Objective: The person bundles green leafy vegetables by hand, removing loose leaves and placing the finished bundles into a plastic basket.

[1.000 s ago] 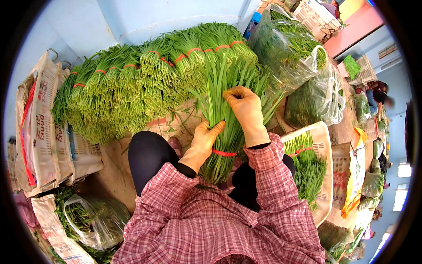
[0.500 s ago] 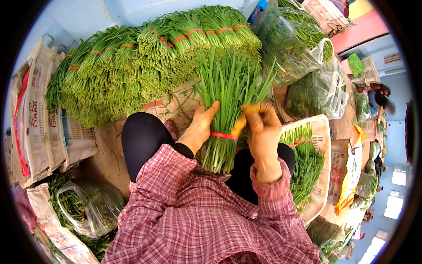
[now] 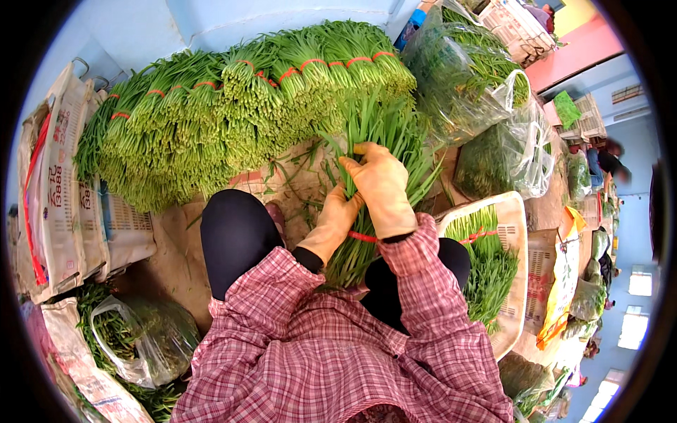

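Upright between my knees stands a bunch of long green leaf vegetable that looks like garlic chives [image 3: 402,134], with a red band [image 3: 362,237] round its lower part. My left hand [image 3: 330,224], in a pale glove, grips the near left side of the bunch just above the band. Across the stems a little higher lies my right hand [image 3: 384,185], also pale-gloved, its fingers wrapped over the leaves and partly hidden by them. Both hands are close together, with the right wrist covering part of the band.
Banded bunches [image 3: 204,134] are stacked along the blue wall. To my right stand a pale plastic basket [image 3: 518,275] holding greens and clear bags [image 3: 465,77] full of greens. Crates [image 3: 63,190] stand at left, above a bag [image 3: 155,324]. People are far off at right.
My right hand has moved left from beside the bunch and closed over its leaves. The blurred yellow thing at its fingers is no longer visible. The bunch tilts more to the right.
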A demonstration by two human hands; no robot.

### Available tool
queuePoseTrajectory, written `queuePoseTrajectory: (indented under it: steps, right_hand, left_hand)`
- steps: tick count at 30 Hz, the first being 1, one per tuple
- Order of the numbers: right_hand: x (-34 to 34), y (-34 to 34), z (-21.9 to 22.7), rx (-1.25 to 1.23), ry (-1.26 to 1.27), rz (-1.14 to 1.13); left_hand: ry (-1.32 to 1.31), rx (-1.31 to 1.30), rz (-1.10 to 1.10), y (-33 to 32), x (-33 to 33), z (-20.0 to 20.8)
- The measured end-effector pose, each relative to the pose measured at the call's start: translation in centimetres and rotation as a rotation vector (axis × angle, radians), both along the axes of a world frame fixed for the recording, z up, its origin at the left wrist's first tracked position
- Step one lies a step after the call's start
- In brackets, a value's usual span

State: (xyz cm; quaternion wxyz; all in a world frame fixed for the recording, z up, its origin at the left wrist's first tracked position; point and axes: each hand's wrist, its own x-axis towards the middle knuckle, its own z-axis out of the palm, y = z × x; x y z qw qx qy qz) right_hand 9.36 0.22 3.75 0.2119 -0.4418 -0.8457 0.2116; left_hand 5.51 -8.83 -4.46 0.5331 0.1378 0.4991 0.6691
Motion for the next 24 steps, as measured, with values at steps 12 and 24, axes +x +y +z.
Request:
queuePoseTrajectory:
  steps: [12, 24]
  right_hand:
    - [3.0, 0.0, 0.6, -0.513, 0.308, -0.037]
    - [2.4, -10.0, 0.9, -0.456, 0.513, 0.350]
  left_hand:
    - [-0.281, 0.128, -0.451, -1.5, 0.2, 1.6]
    - [-0.434, 0.349, -0.019, -0.6, 2.0, 0.3]
